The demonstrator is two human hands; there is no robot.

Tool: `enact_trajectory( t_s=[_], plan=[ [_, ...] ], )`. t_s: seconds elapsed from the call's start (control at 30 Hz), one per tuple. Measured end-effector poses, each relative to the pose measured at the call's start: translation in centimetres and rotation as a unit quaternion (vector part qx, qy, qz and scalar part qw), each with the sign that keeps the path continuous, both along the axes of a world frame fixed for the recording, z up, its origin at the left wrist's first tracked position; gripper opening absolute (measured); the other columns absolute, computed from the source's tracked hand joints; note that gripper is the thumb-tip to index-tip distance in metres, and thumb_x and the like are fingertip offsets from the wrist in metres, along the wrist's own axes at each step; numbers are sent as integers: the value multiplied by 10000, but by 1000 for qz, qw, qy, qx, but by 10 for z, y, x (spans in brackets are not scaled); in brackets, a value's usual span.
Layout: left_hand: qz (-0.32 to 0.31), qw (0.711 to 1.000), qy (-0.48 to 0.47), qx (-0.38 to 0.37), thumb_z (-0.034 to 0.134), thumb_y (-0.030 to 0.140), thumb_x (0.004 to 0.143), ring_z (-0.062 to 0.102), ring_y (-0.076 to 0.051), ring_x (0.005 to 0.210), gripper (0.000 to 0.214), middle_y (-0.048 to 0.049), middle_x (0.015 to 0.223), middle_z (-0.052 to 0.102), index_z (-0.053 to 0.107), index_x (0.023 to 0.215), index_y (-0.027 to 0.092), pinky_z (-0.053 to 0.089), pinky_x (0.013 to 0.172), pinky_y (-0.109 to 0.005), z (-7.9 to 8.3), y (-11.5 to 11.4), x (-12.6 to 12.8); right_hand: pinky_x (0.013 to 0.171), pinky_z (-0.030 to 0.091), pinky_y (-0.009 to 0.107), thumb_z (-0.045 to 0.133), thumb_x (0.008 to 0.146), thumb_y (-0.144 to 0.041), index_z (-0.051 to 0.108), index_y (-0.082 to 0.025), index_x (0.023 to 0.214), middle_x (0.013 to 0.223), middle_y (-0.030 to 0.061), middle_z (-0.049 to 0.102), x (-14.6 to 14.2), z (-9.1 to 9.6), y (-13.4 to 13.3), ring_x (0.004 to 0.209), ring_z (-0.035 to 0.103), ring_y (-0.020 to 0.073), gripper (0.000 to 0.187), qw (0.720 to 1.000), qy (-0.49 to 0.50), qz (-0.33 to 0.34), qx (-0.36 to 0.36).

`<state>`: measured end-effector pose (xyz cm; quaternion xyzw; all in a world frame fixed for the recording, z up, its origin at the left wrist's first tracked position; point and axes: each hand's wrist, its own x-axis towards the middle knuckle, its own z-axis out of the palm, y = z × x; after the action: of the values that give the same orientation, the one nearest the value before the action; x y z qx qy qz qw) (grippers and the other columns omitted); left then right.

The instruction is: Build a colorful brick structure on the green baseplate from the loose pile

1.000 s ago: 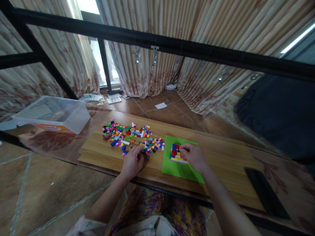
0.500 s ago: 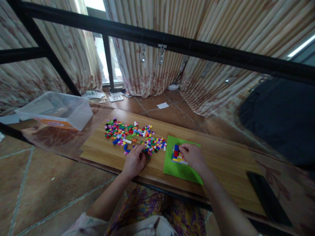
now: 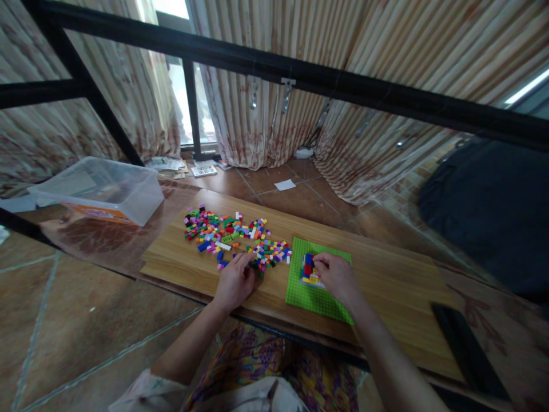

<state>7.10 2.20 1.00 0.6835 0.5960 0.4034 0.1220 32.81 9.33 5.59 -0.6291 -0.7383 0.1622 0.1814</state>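
Right hand (image 3: 338, 278) crept over brick stack (image 3: 307, 268), pinching it, left hand (image 3: 235, 281) loosely fisted at pile (image 3: 234, 236) edge

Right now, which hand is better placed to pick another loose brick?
Probably the left hand: its fingertips touch the pile of loose bricks, while the right hand rests on the brick build.

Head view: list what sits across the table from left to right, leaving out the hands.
clear plastic tub → pile of loose bricks → green baseplate with a small brick build on it → black slab
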Motion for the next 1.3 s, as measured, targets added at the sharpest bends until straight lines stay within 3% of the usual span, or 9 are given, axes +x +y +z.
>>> enact_trajectory(
  t_s=[0.57, 1.3],
  plan=[
    [1, 1000, -1, -2, 476, 41, 762, 621, -176, 955, 383, -63, 1042, 639, 567, 1103, 192, 528, 828, -302, 1, 0, 0, 642, 435, 291, 471, 809, -385, 687, -207, 808, 753, 37, 712, 5, 7, -18, 699, 644, 201, 280, 996, 65, -63, 7],
    [-2, 1000, -7, -4, 477, 43, 765, 614, -181, 966, 386, -63, 1052, 637, 566, 1107, 200, 521, 860, -326, 1, 0, 0, 736, 447, 300, 460, 842, -345, 708, -224, 834, 876, 47, 717, 1, -2, -20, 780, 635, 189, 276, 998, 40, -28, 36]
  ],
)
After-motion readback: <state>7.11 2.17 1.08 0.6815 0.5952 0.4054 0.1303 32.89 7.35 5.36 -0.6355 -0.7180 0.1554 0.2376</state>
